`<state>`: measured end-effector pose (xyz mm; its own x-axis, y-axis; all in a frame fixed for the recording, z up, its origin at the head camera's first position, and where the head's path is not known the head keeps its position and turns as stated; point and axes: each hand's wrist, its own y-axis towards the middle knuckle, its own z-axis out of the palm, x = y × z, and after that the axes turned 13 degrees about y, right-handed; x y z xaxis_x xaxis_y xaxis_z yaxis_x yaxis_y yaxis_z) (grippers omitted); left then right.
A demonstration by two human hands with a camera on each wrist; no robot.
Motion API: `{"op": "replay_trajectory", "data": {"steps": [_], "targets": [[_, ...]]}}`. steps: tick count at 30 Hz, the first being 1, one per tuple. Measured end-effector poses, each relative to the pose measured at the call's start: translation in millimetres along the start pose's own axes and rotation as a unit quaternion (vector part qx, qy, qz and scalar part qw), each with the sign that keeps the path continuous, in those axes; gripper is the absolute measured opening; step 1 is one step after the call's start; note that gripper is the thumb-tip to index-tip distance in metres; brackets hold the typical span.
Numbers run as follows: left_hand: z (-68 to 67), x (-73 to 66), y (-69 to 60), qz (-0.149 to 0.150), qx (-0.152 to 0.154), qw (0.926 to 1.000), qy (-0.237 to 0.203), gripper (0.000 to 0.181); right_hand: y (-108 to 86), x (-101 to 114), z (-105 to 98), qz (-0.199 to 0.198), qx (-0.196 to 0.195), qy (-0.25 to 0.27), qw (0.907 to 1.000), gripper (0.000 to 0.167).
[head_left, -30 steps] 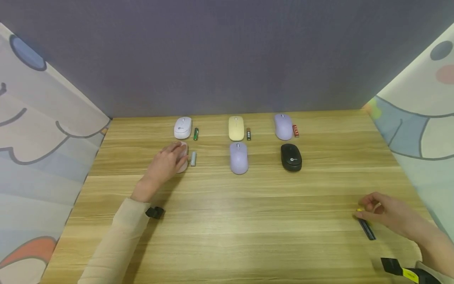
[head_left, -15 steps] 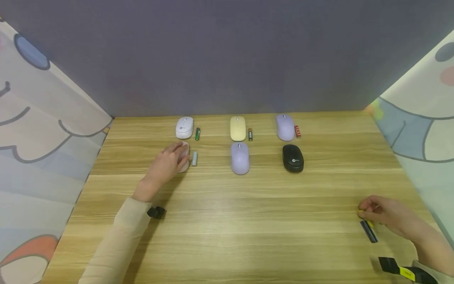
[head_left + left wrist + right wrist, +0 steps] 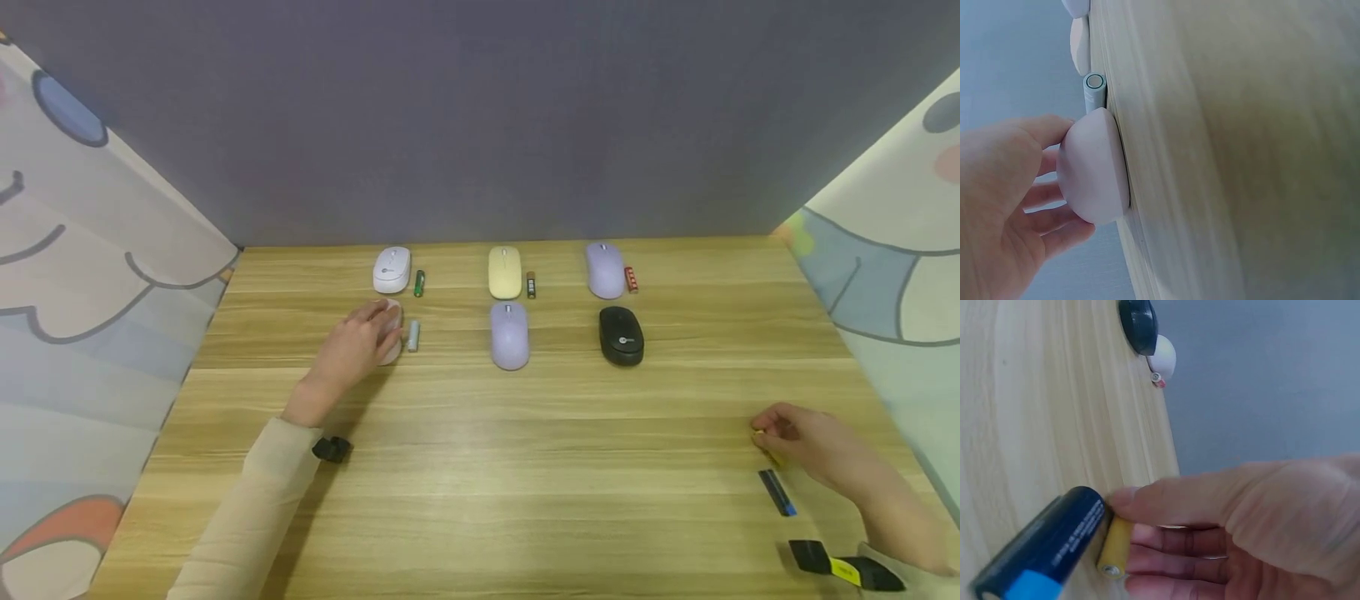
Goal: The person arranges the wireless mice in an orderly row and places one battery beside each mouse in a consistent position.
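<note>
My left hand (image 3: 345, 354) grips a pale pink computer mouse (image 3: 1091, 169) by its sides, thumb on one side and fingers on the other; the mouse sits on the table. Just right of it lies a light grey battery (image 3: 414, 336). At the right, my right hand (image 3: 821, 450) pinches a yellow battery (image 3: 1115, 547) at one end between thumb and fingers, low over the wood; whether it touches the table I cannot tell. Close beside it lies a dark battery (image 3: 775, 490) with a blue end. A second one may lie alongside.
Behind, a white mouse (image 3: 392, 269), yellow mouse (image 3: 505, 272) and lilac mouse (image 3: 604, 271) form a row, beside a green battery (image 3: 419, 283), black battery (image 3: 531, 285) and red battery (image 3: 632, 279). Nearer are another lilac mouse (image 3: 510, 336) and a black mouse (image 3: 621, 336).
My right hand has shifted slightly, drawing the yellow battery away from the dark one and uncovering more of the latter. The left hand stays on the pink mouse.
</note>
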<state>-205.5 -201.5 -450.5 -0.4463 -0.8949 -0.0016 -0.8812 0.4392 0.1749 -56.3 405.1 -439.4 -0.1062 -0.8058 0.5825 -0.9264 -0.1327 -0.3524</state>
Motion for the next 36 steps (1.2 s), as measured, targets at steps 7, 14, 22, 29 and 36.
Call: {"op": "replay_trajectory", "data": {"steps": [7, 14, 22, 29, 36], "targets": [[1.5, -0.7, 0.6, -0.002, 0.002, 0.9999, -0.014, 0.042, 8.4, 6.6, -0.4, 0.008, 0.007, -0.003, 0.9999, 0.016], [1.0, -1.4, 1.8, 0.000, -0.004, 0.9999, -0.013, 0.041, 14.1, 12.5, 0.4, 0.017, -0.005, 0.017, 0.9997, 0.022], [2.0, -0.7, 1.0, -0.001, -0.009, 0.9999, -0.014, 0.041, 13.9, 17.0, 0.3, 0.019, -0.012, 0.028, 0.9994, 0.022], [0.7, -0.7, 0.2, -0.006, 0.000, 0.9999, -0.014, 0.042, 12.9, 19.2, -0.2, 0.016, -0.012, 0.029, 0.9994, 0.021], [1.1, -0.1, -0.7, -0.006, -0.004, 0.9999, -0.014, 0.041, 14.8, 25.2, -0.8, -0.018, -0.044, 0.029, 0.9985, 0.018]]}}
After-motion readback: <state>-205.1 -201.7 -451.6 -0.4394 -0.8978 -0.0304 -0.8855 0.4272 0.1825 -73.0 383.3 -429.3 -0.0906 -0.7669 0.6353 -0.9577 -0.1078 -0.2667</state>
